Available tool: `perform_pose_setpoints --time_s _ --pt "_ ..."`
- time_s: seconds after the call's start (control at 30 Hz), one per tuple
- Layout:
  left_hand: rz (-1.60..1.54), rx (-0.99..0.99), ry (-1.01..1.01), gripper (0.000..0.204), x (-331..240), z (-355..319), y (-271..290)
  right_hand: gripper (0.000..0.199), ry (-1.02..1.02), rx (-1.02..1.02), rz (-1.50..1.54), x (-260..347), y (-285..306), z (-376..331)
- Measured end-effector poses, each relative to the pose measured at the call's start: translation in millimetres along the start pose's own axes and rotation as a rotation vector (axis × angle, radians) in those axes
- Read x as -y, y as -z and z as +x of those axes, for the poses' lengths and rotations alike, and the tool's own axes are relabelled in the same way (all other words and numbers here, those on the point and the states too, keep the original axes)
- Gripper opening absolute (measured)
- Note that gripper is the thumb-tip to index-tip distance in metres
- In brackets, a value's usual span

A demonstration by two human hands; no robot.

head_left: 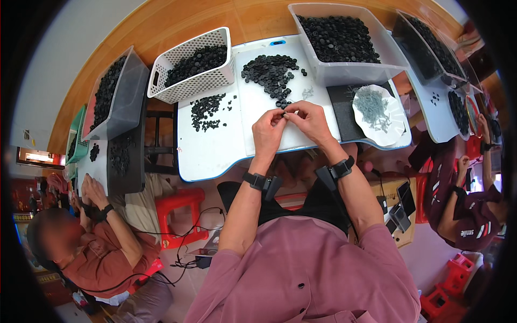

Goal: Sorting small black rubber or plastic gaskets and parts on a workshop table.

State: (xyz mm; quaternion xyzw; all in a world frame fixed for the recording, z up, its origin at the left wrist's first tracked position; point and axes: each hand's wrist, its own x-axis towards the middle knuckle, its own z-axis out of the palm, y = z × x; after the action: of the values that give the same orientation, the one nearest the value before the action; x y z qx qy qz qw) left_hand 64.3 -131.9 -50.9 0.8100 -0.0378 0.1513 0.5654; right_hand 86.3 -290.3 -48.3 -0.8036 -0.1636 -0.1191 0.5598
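My left hand (pixel 266 129) and my right hand (pixel 310 123) meet over the white table, fingertips pinched together. Between them is a small black piece (pixel 284 113), mostly hidden by the fingers. Just beyond the fingertips lies a pile of small round black parts (pixel 272 72), tapering toward my hands. To its left is a scatter of smaller black pieces (pixel 206 112). A few thin pale grey pins (pixel 307 93) lie to the right of the pile. Many more grey screw-like pins (pixel 372 106) fill a white scalloped dish (pixel 397 128) on the right.
A white perforated basket (pixel 189 86) and a clear bin (pixel 350 72), both full of black parts, stand at the table's back. The dish rests on a black mat (pixel 340 110). People work at neighbouring tables, left and right. Red stools (pixel 180 215) and cables are below.
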Motion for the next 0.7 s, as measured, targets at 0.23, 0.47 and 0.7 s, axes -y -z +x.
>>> perform_pose_setpoints --time_s 0.23,0.47,0.7 --pt "0.013 0.006 0.008 0.024 -1.0 0.2 1.2 0.012 -0.174 -0.010 0.158 -9.8 -1.3 1.0" --pt "-0.034 0.039 0.036 0.023 -1.2 0.4 2.8 0.011 -0.182 -0.010 0.256 -9.5 -1.5 1.3" --pt "-0.133 0.034 0.026 0.023 -1.8 0.9 3.3 0.013 -0.234 0.050 0.288 -11.9 7.4 1.8"
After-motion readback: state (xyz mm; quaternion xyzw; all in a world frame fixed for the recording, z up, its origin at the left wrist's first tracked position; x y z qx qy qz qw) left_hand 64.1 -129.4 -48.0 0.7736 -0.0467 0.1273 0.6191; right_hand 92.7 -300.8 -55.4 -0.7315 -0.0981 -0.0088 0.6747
